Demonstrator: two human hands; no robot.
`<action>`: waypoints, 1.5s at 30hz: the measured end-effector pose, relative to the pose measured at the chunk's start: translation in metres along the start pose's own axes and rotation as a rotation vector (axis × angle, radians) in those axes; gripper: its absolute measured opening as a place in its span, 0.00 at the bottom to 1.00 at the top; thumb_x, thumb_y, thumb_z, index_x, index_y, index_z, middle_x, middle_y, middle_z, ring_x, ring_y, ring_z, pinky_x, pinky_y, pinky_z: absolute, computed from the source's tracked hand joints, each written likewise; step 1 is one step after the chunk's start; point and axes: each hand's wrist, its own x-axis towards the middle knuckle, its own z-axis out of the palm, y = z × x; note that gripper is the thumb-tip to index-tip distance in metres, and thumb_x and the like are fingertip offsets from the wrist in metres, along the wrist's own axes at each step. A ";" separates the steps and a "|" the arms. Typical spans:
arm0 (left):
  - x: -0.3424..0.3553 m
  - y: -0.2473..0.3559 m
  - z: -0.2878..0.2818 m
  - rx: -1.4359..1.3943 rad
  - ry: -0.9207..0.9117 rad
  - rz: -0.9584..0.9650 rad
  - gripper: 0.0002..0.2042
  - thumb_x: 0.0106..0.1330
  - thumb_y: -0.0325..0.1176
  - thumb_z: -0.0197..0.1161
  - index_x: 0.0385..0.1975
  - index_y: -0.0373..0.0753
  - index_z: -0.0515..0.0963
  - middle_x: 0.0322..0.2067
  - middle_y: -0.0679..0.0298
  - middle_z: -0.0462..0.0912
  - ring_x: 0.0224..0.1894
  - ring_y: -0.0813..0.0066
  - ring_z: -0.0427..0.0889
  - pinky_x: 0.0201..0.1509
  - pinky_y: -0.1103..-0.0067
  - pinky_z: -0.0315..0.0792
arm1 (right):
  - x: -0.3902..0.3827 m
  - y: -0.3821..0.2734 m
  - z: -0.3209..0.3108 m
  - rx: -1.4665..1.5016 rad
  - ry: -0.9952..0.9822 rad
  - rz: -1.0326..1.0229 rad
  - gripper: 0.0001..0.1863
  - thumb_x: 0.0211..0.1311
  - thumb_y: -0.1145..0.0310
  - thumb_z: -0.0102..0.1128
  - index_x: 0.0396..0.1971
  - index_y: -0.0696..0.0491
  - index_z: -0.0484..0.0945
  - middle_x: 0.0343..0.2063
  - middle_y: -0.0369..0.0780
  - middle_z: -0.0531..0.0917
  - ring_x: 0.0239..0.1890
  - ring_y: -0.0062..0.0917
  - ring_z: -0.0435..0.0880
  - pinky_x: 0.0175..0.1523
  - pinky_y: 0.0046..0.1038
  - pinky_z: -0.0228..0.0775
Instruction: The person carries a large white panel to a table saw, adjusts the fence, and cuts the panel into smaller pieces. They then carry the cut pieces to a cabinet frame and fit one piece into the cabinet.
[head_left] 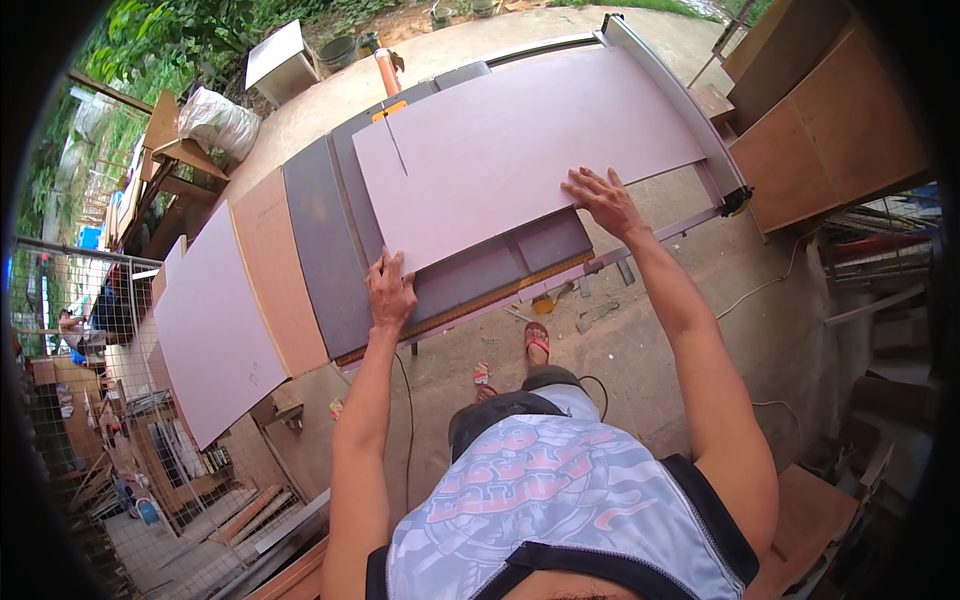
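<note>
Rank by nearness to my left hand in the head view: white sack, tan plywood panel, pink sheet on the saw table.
1. Pink sheet, touching your left hand.
2. Tan plywood panel, to the hand's left.
3. White sack, well ahead and left.

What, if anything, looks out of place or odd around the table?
Loose scraps lie on the floor near the table, and a dark cord runs left of the sandals: possible tripping clutter. The dark line in the pink panel may be a cut.
</note>
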 end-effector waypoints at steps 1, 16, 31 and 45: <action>0.000 0.000 0.000 0.004 0.001 0.001 0.24 0.67 0.33 0.65 0.64 0.39 0.73 0.66 0.44 0.73 0.64 0.48 0.72 0.67 0.58 0.66 | 0.001 0.000 0.000 -0.001 -0.003 -0.001 0.23 0.72 0.59 0.56 0.65 0.30 0.75 0.71 0.28 0.72 0.74 0.25 0.67 0.75 0.59 0.55; 0.006 0.003 0.000 0.025 0.003 -0.016 0.25 0.65 0.31 0.65 0.63 0.40 0.73 0.66 0.45 0.74 0.59 0.50 0.74 0.65 0.60 0.66 | 0.007 0.000 0.000 0.017 -0.012 0.015 0.23 0.72 0.60 0.56 0.65 0.31 0.75 0.71 0.29 0.72 0.74 0.25 0.67 0.76 0.58 0.54; 0.014 0.001 0.001 0.069 -0.020 -0.043 0.24 0.67 0.32 0.64 0.64 0.42 0.72 0.67 0.45 0.73 0.59 0.51 0.74 0.64 0.60 0.66 | 0.016 0.004 0.003 -0.001 0.002 0.003 0.24 0.71 0.58 0.58 0.66 0.30 0.75 0.71 0.28 0.72 0.74 0.24 0.67 0.76 0.58 0.55; 0.022 0.002 0.000 0.069 -0.019 -0.061 0.25 0.66 0.31 0.64 0.64 0.41 0.72 0.67 0.45 0.73 0.60 0.52 0.73 0.65 0.60 0.65 | 0.023 0.008 0.004 0.013 0.017 -0.019 0.25 0.69 0.57 0.60 0.66 0.30 0.75 0.70 0.29 0.73 0.74 0.25 0.68 0.75 0.59 0.55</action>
